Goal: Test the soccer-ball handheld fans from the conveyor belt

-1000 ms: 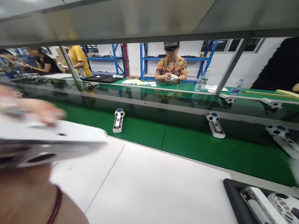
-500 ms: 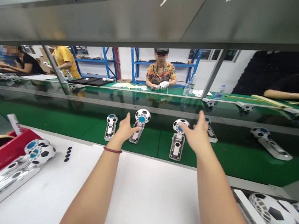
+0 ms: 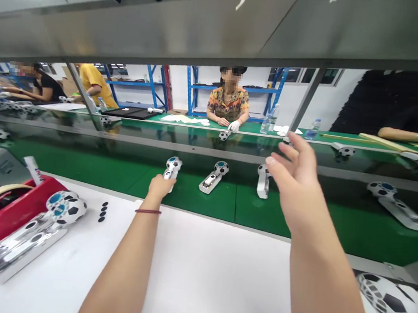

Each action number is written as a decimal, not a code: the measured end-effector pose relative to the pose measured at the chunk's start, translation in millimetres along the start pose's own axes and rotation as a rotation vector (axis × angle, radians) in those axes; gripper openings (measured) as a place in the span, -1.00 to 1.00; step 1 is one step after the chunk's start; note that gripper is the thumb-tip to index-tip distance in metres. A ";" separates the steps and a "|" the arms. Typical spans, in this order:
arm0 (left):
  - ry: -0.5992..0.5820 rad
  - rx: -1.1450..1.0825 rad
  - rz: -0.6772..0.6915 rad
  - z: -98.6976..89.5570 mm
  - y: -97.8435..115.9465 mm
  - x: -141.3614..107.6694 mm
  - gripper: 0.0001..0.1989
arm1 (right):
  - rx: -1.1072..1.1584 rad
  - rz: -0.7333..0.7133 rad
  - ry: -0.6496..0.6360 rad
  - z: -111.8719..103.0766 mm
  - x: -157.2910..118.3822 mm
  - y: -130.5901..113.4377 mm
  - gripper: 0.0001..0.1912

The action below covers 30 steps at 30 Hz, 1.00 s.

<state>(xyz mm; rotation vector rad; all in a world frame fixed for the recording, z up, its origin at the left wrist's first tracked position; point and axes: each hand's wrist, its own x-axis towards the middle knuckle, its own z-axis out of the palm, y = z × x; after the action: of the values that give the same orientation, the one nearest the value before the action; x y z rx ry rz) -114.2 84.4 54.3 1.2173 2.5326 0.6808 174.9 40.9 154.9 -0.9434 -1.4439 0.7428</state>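
Observation:
On the green belt, my left hand [image 3: 160,186] is closed around the handle of a soccer-ball-headed handheld device [image 3: 173,163]. Its ball end points away from me, and my fingers cover part of the handle. To the right of that hand, a similar device [image 3: 212,178] lies slanted with its handle towards me. My right hand [image 3: 296,178] is raised above the belt with fingers apart, holding nothing. Just left of its thumb lies another ball-headed device [image 3: 263,184], its white handle pointing towards me.
A white worktop [image 3: 215,276] lies before me. At left stand a red tape dispenser [image 3: 11,220], two ball-headed devices [image 3: 63,208] and several black ovals [image 3: 103,212]. More devices [image 3: 388,300] sit at lower right. Overhead hangs a metal shelf [image 3: 207,32]; a co-worker [image 3: 229,101] sits opposite.
My left hand has come down onto a device and closed on its handle. My right hand has lifted away from a ball head, up and right. The co-worker opposite has lowered a device.

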 end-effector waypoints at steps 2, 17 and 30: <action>0.035 -0.056 0.134 -18.3 23.9 -23.2 -0.69 | -0.004 0.069 -0.065 4.6 0.2 2.8 -0.31; -0.506 -0.675 0.941 -38.4 99.1 -209.7 -0.29 | 0.634 0.071 0.158 -4.8 -14.0 -37.1 -0.64; -0.873 -0.823 0.723 -48.3 93.9 -200.6 -0.57 | 0.677 0.228 0.067 0.0 -22.6 -48.0 -0.37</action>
<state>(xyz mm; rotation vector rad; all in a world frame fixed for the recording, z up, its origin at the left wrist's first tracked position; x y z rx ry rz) 53.0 -36.6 148.1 1.5674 0.9252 0.9124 168.3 -1.5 186.1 -0.5938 -0.9244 1.2541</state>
